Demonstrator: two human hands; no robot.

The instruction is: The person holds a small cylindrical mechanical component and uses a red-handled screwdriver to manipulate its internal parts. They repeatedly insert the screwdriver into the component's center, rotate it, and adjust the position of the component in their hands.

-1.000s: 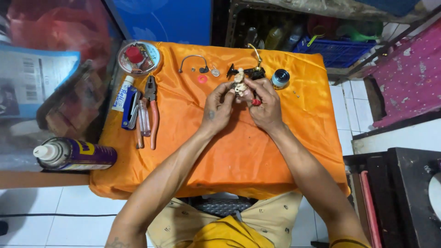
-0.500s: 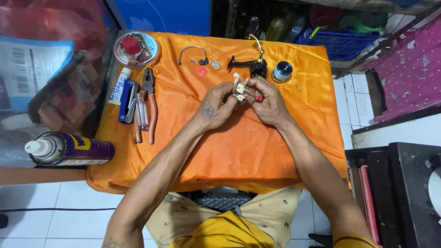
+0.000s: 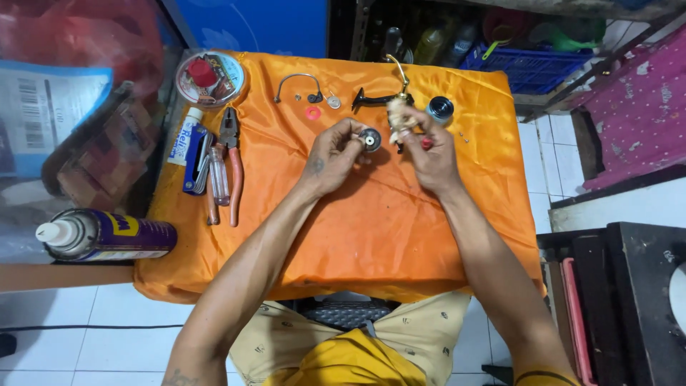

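Holding a small round dark metal part (image 3: 369, 139) clamped in my left hand (image 3: 332, 154); my right hand (image 3: 427, 154) grips a pale small piece (image 3: 395, 114), both above the orange-clothed desk (image 3: 371, 229), pliers (image 3: 232, 168) lying left.

On the orange cloth (image 3: 371, 229): 1 pliers (image 3: 232, 154), 1 round tin (image 3: 209, 77), 1 pink ring (image 3: 312, 113), 1 tube (image 3: 184, 137); beside it, 1 spray can (image 3: 107, 234); 2 hands.

Your right hand (image 3: 427, 150) hides most of the pale part (image 3: 397, 116) it grips. The small bits (image 3: 461, 134) by the spool (image 3: 439, 109) are too tiny to identify.
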